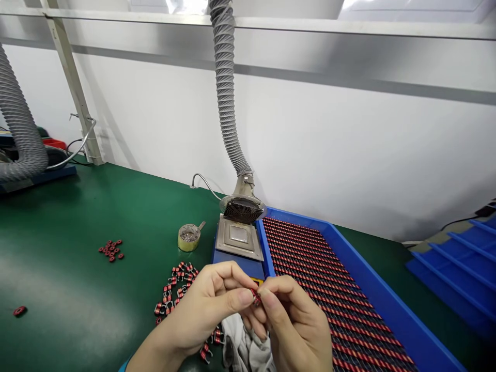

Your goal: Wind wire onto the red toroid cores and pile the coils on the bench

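Observation:
My left hand and my right hand meet at the front centre, thumbs and forefingers pinching one small red wire coil between them. Most of the coil is hidden by the fingertips. Beside and behind my left wrist, loose red coils with bent wire leads lie scattered on the green table. Under the hands is a crumpled pale cloth. To the right, a long blue tray holds many rows of similar red coils, and my right hand is in front of its near left side.
Behind the hands stands a blue solder pot with a metal top plate, beneath a fume hood on a grey hose. Left of it is a small yellowish cup. Red rings lie farther left; blue trays stand at right.

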The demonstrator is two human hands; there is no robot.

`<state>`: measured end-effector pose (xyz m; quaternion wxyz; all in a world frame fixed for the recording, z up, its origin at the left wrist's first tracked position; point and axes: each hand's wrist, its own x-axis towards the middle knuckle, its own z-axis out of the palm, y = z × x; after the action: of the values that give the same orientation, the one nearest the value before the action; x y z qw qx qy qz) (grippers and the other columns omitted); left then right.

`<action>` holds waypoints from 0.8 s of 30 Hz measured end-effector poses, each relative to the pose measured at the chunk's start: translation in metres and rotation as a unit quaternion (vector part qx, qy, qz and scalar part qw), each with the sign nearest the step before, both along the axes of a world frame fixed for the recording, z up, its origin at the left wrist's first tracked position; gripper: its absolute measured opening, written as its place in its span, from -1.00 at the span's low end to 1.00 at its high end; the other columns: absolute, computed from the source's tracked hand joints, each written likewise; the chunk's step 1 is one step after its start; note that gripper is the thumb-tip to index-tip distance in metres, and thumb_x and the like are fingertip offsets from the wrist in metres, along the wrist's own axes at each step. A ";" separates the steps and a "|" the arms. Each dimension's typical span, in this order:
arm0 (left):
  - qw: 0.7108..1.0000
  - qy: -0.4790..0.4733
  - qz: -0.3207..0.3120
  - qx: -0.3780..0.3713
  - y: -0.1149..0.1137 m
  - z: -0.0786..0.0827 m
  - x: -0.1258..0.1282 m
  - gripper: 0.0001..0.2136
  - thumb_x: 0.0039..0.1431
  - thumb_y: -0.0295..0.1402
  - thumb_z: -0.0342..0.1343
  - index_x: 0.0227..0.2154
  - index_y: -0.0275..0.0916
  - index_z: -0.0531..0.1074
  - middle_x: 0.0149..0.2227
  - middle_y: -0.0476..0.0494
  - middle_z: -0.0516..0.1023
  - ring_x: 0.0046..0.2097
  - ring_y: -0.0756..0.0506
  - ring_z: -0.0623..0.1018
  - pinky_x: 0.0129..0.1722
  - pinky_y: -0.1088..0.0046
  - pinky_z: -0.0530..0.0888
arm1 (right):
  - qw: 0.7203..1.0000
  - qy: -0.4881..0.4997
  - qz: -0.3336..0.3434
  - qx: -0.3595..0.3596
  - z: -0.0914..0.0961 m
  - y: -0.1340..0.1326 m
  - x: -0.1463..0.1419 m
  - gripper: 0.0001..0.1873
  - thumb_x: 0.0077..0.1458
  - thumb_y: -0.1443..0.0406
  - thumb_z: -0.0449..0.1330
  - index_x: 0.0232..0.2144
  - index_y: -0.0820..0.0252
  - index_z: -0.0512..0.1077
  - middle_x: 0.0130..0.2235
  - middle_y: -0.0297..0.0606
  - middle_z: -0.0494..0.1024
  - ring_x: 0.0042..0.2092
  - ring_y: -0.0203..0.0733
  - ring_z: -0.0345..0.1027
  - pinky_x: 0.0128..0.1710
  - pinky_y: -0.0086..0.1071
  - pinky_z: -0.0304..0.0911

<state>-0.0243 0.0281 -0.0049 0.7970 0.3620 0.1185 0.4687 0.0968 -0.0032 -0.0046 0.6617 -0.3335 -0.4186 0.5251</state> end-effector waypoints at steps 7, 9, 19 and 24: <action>1.000 0.005 0.001 -0.003 -0.001 0.005 -0.001 -0.74 0.00 -0.27 0.42 -0.30 -0.34 0.62 -0.50 -0.11 0.67 -0.47 0.04 0.65 -0.39 0.63 0.55 | 0.994 -0.037 -0.022 0.098 -0.008 0.008 0.006 -0.95 0.15 0.23 0.36 -0.36 0.02 0.63 -0.55 -0.41 0.48 -0.58 -0.38 0.37 -0.57 -0.58 0.33; 1.000 0.012 0.017 -0.005 -0.002 0.007 -0.002 -0.76 -0.01 -0.27 0.43 -0.33 -0.32 0.65 -0.50 -0.09 0.66 -0.44 0.05 0.65 -0.37 0.65 0.54 | 0.991 -0.055 -0.062 0.103 -0.006 0.007 0.006 -0.93 0.14 0.21 0.37 -0.39 0.02 0.62 -0.56 -0.42 0.48 -0.57 -0.38 0.35 -0.55 -0.58 0.29; 1.000 -0.006 -0.017 0.016 0.001 -0.001 -0.005 -0.69 -0.02 -0.23 0.43 -0.40 -0.30 0.44 -0.47 -0.02 0.62 -0.60 0.08 0.57 -0.59 0.68 0.40 | 0.943 -0.319 -0.025 0.086 -0.006 0.008 0.039 -0.81 0.21 0.20 0.24 -0.43 0.06 0.58 -0.49 -0.35 0.54 -0.45 -0.21 0.41 -0.42 -0.43 0.31; 0.995 0.068 -0.068 0.021 0.001 -0.005 -0.005 -0.64 -0.02 -0.17 0.41 -0.42 -0.33 0.41 -0.51 -0.06 0.60 -0.58 0.09 0.55 -0.56 0.69 0.39 | 0.947 -0.284 0.000 0.150 -0.006 0.012 0.036 -0.78 0.20 0.08 0.27 -0.22 -0.06 0.68 -0.48 -0.29 0.60 -0.41 -0.16 0.47 -0.33 -0.36 0.38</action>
<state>-0.0291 0.0292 -0.0097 0.8093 0.4167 0.1382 0.3901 0.1324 0.0087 -0.0102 0.5578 -0.3655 -0.6629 0.3404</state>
